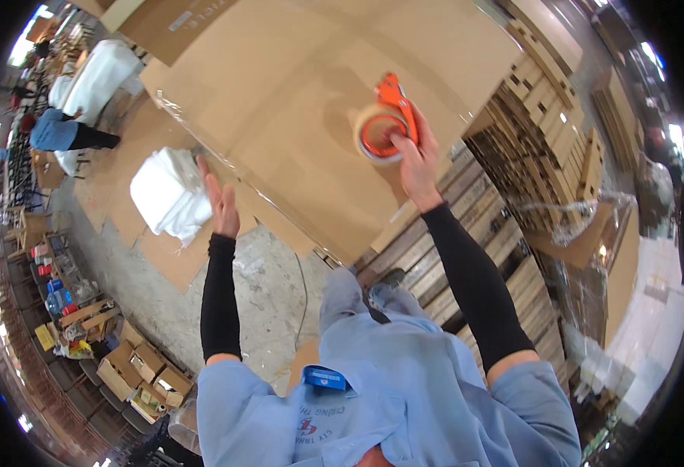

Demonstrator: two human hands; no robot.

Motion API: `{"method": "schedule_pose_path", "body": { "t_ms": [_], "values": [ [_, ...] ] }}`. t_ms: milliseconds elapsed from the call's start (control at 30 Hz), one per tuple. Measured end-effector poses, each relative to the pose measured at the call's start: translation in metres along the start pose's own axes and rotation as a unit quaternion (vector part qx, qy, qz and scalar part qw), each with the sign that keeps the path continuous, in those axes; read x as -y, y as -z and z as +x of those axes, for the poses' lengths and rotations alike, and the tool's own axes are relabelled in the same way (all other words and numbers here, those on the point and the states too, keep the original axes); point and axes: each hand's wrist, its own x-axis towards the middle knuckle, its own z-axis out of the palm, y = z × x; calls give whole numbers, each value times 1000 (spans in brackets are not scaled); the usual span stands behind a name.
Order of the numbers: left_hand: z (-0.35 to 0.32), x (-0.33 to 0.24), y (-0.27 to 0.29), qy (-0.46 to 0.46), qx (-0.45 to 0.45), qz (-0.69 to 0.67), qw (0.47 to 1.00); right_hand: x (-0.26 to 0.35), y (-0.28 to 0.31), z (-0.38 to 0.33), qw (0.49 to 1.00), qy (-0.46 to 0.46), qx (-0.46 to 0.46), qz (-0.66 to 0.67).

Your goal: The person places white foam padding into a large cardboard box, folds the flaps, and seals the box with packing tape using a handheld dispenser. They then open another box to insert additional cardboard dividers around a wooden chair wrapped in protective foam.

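In my right hand (420, 165) is an orange tape dispenser (395, 95) with a roll of tape (363, 134) on it, held above a large flat cardboard sheet or box top (295, 86). The fingers of that hand are closed on the dispenser. My left hand (222, 204) is raised beside the cardboard's left edge with its fingers stretched out and nothing in it. Shiny strips of clear tape (260, 191) run along that edge. Behind my left hand, lower down, a white wrapped bundle (169, 194) lies on cardboard on the floor.
Stacked cardboard pieces (540, 128) stand at the right, beside wooden pallet slats (466, 214). Plastic film (567, 218) hangs over boxes there. Another person in blue (55, 131) bends by white wrapped goods at the far left. Open cartons (143, 366) sit at lower left.
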Motion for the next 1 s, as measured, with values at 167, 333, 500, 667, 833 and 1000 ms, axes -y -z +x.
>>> {"method": "schedule_pose_path", "body": {
  "t_ms": [167, 333, 500, 667, 833, 1000],
  "values": [
    [144, 36, 15, 138, -97, 137, 976, 4, 6, 0, 999, -43, 29, -8],
    [233, 123, 68, 166, -116, 277, 939, 8, 0, 1, 998, -35, 32, -30],
    [292, 143, 73, 270, -87, 359, 889, 7, 13, -5, 996, -70, 28, -42],
    [284, 205, 117, 341, -199, -173, 902, 13, 2, -6, 997, -41, 26, -53],
    [288, 187, 116, 440, -96, -356, 819, 13, 7, -10, 996, -65, 31, -55],
    [261, 186, 104, 343, -163, -389, 839, 15, 0, -15, 995, -91, 3, -31]
  ]
}}
